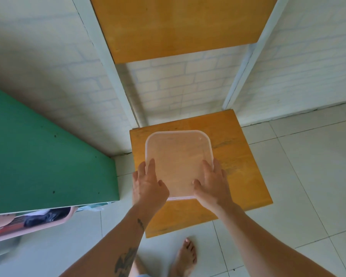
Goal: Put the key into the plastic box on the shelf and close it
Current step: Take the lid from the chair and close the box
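A square translucent plastic box [178, 156] with its lid on lies flat on the lower orange shelf board [246, 168]. My left hand [148, 184] rests on the box's near left corner, fingers spread over the lid. At the near right corner my right hand [212, 182] presses on the lid, thumb on top and fingers along the right rim. No key shows; the cloudy lid hides whatever is inside the box.
An upper orange shelf board [178, 27] hangs above, carried by white uprights [246, 62] against a white brick wall. A green board [38, 152] stands at the left. White floor tiles and my bare foot [185, 256] lie below.
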`<state>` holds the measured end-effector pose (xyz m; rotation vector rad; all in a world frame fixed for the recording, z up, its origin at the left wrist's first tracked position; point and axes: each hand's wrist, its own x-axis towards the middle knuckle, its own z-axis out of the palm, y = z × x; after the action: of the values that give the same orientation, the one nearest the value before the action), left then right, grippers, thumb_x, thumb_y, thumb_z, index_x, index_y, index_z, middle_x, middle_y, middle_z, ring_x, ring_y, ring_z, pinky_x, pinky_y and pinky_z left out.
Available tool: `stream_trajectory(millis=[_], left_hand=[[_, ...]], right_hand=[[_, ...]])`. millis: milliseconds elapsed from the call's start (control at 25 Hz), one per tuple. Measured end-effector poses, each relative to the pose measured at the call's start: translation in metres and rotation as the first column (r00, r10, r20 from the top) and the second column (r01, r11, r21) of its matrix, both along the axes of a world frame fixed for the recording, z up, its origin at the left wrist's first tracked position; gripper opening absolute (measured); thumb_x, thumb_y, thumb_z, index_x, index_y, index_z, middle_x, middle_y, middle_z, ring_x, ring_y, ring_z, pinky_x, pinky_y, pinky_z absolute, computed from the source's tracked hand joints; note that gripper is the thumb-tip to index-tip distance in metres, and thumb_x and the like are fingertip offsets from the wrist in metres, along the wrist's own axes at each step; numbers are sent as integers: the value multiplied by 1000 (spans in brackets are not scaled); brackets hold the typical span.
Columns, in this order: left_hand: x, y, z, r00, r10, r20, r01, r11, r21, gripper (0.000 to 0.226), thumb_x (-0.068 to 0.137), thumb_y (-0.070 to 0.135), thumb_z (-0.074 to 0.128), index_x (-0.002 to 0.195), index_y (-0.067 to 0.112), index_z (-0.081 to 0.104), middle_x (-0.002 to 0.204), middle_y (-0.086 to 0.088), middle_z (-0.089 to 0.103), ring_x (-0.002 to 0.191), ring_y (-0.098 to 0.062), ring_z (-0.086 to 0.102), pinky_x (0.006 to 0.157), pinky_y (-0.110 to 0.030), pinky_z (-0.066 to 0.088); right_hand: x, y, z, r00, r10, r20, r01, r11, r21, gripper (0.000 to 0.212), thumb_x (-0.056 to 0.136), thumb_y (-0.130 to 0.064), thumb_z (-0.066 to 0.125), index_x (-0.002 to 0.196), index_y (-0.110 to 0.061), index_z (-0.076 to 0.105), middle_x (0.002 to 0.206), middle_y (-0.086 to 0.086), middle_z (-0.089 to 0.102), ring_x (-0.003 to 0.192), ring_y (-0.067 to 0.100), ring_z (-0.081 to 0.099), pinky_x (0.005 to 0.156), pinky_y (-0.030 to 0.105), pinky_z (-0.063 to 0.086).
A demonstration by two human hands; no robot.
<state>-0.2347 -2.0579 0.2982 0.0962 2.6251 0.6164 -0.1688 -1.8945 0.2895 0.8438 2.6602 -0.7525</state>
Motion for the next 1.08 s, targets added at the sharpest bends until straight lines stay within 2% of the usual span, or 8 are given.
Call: stream_trajectory(millis=[280,440,560,720,840,1080], left_hand=[[2,-9,92,960,-22,-279,41,997,61,61,86,17,57,145,16,41,142,-15,46,120,-35,41,97,-49,44],[3,-17,176,923,-27,-383,57,996,68,55,87,18,54,141,16,44,132,-15,50,112,-33,43,91,-46,47],[2,-29,247,880,11,-474,49,992,114,53,88,19,54,140,15,45,131,-14,51,114,-32,43,94,-46,46],[-13,-55,315,821,100,-562,12,981,191,53,88,19,53,141,14,46,131,-14,50,117,-32,42,99,-48,45],[-23,-86,356,774,169,-610,-30,972,231,54,88,19,52,142,16,45,130,-12,50,116,-30,41,101,-45,43],[-46,-176,393,707,282,-648,-111,950,292,53,87,18,54,140,18,49,131,-11,51,118,-30,41,103,-44,42]], right_hand=[[7,-8,101,987,0,-159,26,986,163,50,84,-39,50,131,-22,46,143,13,40,119,34,43,94,47,46],[9,-9,184,972,53,-228,2,972,236,54,86,-39,44,136,-18,48,141,14,43,116,32,43,96,45,43],[5,-16,251,951,82,-298,-10,971,239,58,87,-39,38,140,-16,47,146,16,40,120,33,42,101,45,41],[-12,-39,318,901,137,-411,-32,967,252,64,87,-43,30,140,-14,48,144,18,42,121,33,42,101,47,42],[-27,-69,353,857,174,-486,-50,965,257,58,89,-41,38,139,-14,48,142,16,43,120,31,42,99,45,44],[-65,-157,392,805,263,-532,-125,951,283,56,88,-41,38,136,-14,49,137,15,43,123,31,38,98,41,42]])
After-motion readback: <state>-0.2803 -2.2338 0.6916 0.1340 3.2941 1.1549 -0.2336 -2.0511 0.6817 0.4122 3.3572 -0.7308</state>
